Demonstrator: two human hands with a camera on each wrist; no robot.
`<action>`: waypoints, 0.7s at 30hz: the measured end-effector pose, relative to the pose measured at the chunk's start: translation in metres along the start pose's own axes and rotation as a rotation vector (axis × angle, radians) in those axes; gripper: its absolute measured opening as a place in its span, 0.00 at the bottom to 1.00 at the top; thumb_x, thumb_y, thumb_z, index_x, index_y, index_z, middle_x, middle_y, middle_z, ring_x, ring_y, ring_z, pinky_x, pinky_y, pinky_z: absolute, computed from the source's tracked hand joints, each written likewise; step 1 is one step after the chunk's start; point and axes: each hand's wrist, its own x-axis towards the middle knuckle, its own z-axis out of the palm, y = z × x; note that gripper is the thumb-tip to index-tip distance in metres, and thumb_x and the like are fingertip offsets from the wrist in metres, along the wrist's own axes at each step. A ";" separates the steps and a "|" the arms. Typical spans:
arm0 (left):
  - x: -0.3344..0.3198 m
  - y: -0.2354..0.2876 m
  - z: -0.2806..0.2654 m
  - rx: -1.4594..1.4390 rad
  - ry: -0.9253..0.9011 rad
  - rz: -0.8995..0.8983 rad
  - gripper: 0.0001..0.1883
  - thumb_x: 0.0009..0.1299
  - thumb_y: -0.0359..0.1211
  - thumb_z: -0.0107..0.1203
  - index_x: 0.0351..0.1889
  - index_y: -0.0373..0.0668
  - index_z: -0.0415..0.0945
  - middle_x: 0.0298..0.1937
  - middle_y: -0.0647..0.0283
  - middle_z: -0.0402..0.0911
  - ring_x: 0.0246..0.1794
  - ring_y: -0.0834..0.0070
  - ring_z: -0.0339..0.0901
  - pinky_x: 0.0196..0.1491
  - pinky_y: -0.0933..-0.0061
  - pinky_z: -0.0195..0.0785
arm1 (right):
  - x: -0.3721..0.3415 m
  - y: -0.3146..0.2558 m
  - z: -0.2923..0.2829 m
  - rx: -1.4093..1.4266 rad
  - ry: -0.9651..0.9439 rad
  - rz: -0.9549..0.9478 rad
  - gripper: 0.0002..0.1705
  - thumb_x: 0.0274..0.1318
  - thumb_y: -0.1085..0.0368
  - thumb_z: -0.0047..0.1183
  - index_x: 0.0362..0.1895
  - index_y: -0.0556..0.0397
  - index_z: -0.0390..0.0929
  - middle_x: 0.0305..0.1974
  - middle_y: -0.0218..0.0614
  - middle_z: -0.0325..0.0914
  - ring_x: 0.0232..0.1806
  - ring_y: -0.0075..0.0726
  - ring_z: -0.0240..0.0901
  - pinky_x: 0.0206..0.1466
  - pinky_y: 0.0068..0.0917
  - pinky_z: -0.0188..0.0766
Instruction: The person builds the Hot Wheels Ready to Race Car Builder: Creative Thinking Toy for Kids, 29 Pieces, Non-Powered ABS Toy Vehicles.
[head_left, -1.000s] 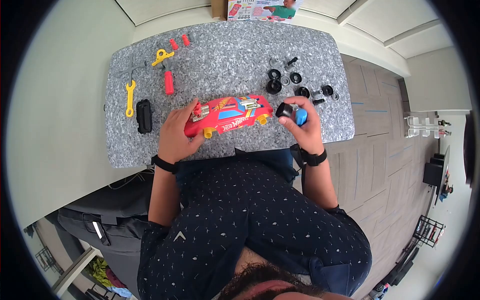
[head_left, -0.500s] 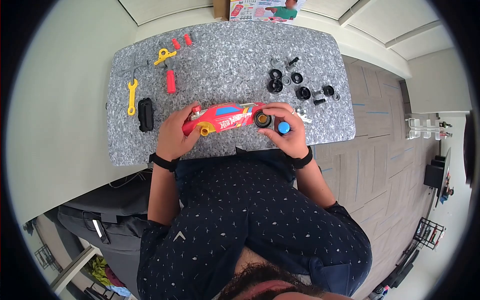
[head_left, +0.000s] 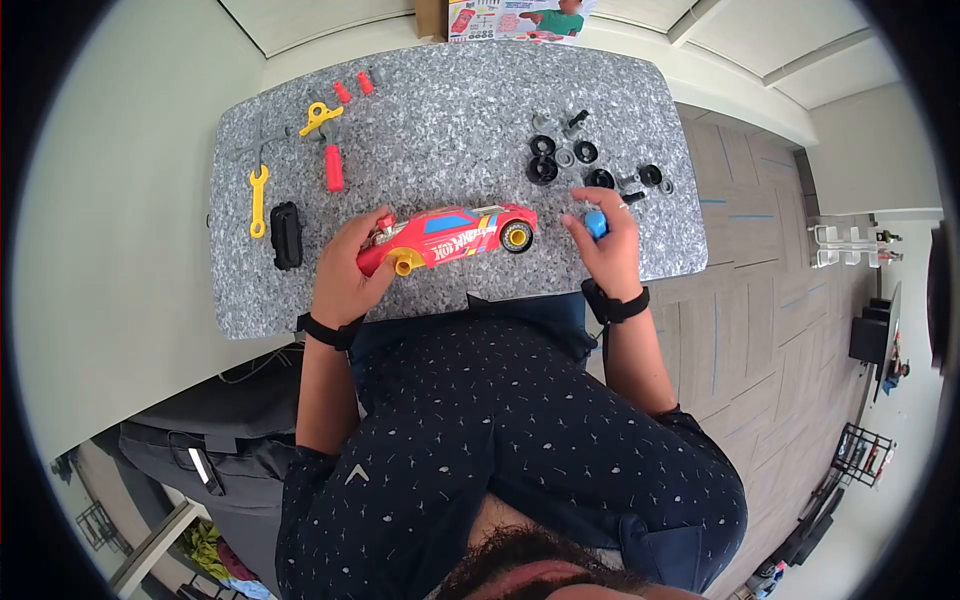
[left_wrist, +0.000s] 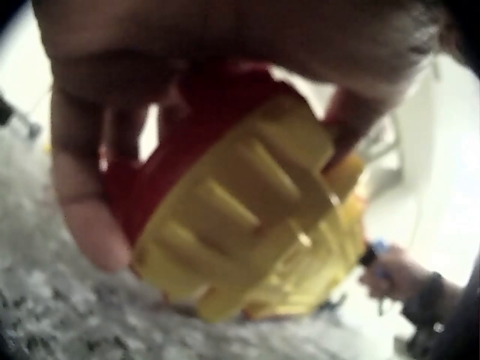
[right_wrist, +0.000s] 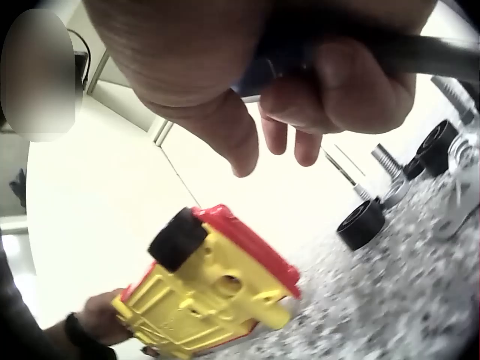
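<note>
Seen from above my lap, my left hand point(head_left: 345, 268) grips one end of a red and yellow toy car point(head_left: 455, 235), fingers and thumb wrapped round its body, above the near part of a grey speckled table point(head_left: 450, 115). The car leans so that its lettered side faces me; whether its lower edge touches the tabletop I cannot tell. A black wheel point(head_left: 517, 237) sits round the yellow hub at the end away from my left hand, while the near-side hub point(head_left: 403, 266) beside that hand is bare. My right hand point(head_left: 612, 250) is apart from the car, some fingers curled round a blue handle point(head_left: 596, 224), thumb and forefinger spread with nothing between them. Beyond it lie loose black wheels point(head_left: 542, 170) and grey bolts point(right_wrist: 388, 161). I see no bolt head in the fitted wheel, so I judge that it could slip off if the car tips toward me; leaning that hub upward and holding the body firmly would help. Keeping the handle tucked in my palm leaves thumb and forefinger free for small parts. Any bolt would best go in straight, turned by fingertip first, without forcing.
</note>
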 end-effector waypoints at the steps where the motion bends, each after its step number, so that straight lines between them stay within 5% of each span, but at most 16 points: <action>1: -0.001 0.001 0.000 -0.001 -0.003 -0.007 0.34 0.71 0.28 0.64 0.78 0.37 0.77 0.68 0.48 0.89 0.64 0.54 0.88 0.68 0.59 0.78 | 0.004 0.002 -0.002 -0.042 -0.006 0.020 0.25 0.59 0.70 0.78 0.60 0.54 0.88 0.57 0.50 0.88 0.59 0.60 0.86 0.63 0.46 0.80; 11: 0.001 0.012 -0.006 0.107 -0.012 0.051 0.34 0.72 0.29 0.64 0.79 0.38 0.76 0.72 0.45 0.85 0.68 0.47 0.85 0.71 0.56 0.77 | 0.016 -0.026 0.025 0.119 -0.401 -0.121 0.35 0.50 0.83 0.68 0.65 0.52 0.86 0.65 0.46 0.88 0.65 0.63 0.85 0.67 0.50 0.82; 14: -0.001 0.017 -0.012 0.064 -0.048 0.032 0.36 0.74 0.43 0.69 0.79 0.42 0.77 0.72 0.47 0.84 0.70 0.45 0.83 0.76 0.48 0.73 | 0.014 -0.023 0.031 0.101 -0.379 -0.149 0.35 0.50 0.84 0.66 0.65 0.51 0.86 0.63 0.45 0.89 0.62 0.62 0.87 0.65 0.48 0.84; 17: 0.002 0.043 -0.013 0.372 -0.071 0.025 0.42 0.72 0.55 0.72 0.80 0.44 0.77 0.76 0.52 0.82 0.76 0.49 0.77 0.84 0.33 0.57 | 0.011 -0.022 0.033 0.105 -0.365 -0.155 0.34 0.50 0.83 0.66 0.64 0.51 0.86 0.63 0.45 0.89 0.62 0.62 0.87 0.65 0.49 0.84; 21: 0.013 0.065 0.015 0.624 -0.032 0.193 0.51 0.68 0.68 0.70 0.81 0.45 0.77 0.80 0.56 0.79 0.82 0.52 0.71 0.87 0.25 0.43 | 0.011 -0.024 0.035 0.103 -0.356 -0.143 0.34 0.50 0.83 0.67 0.64 0.51 0.86 0.62 0.45 0.89 0.61 0.62 0.87 0.65 0.49 0.84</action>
